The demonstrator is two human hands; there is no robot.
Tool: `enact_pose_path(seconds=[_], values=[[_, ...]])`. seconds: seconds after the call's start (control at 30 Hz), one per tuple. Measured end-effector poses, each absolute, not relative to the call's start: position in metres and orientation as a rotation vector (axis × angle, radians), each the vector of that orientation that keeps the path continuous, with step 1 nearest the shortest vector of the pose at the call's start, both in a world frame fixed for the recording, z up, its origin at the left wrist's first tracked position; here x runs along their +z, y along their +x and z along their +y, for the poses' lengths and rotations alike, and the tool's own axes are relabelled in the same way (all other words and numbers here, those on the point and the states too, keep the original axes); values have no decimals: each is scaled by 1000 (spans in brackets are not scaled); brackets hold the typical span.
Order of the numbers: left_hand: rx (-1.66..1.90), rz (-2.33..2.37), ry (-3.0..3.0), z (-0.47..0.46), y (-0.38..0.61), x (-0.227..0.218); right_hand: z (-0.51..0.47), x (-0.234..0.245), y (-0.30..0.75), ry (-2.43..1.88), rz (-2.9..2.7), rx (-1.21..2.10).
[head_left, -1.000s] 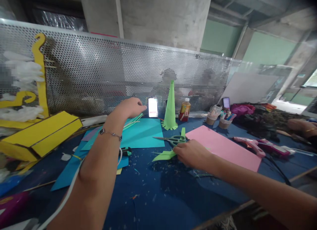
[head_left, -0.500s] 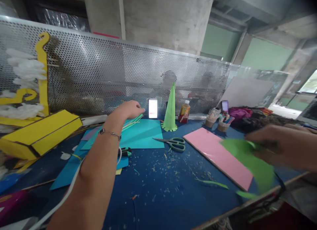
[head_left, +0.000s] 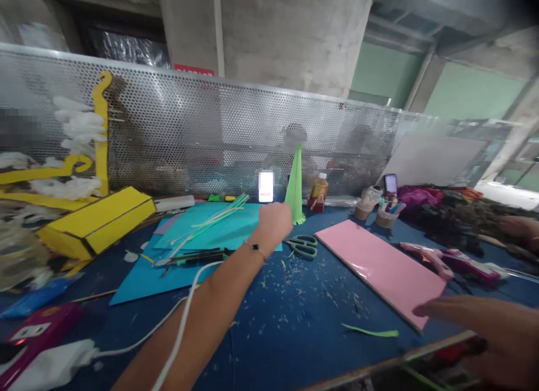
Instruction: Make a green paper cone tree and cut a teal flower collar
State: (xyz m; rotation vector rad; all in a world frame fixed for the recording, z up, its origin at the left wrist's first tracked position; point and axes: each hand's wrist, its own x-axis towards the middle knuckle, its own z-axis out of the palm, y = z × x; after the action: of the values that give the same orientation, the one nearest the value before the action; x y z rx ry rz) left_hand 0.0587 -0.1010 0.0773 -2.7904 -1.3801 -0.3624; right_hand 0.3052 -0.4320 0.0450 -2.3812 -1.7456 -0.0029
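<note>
A blue-covered bench is backed by a perforated metal screen. Near the middle of the far edge, a green paper cone is stood just behind the left hand, whose fingers are curled out of view, so whether anything is gripped cannot be told. Green-handled scissors are laid just to its right. The right hand is held open and empty at the near right edge, beside the near corner of a pink card. The card's long axis is angled towards that hand, which is nearer to the corner than the left hand is.
</note>
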Motion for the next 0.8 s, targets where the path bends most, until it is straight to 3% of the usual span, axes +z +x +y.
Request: enact_pose_path(seconds=[0.07,0.23,0.33,0.6,0.8], values=[[-357,-1356,-2794,-114,72,58,-405,58,303,-2355,-1973,364],[-399,-1329,-2763,-125,81,30,-325,105,246,-2024,-2298,496],[-383,-1358,-2742,-112,75,26,-276,110,211,-1787,-2481,485],[-480,-1574,-2498,-68,32,65,-192,45,159,-1423,-2536,212],[-702,-1415,-2396,-112,35,116,-168,3,86,-972,-2485,777]])
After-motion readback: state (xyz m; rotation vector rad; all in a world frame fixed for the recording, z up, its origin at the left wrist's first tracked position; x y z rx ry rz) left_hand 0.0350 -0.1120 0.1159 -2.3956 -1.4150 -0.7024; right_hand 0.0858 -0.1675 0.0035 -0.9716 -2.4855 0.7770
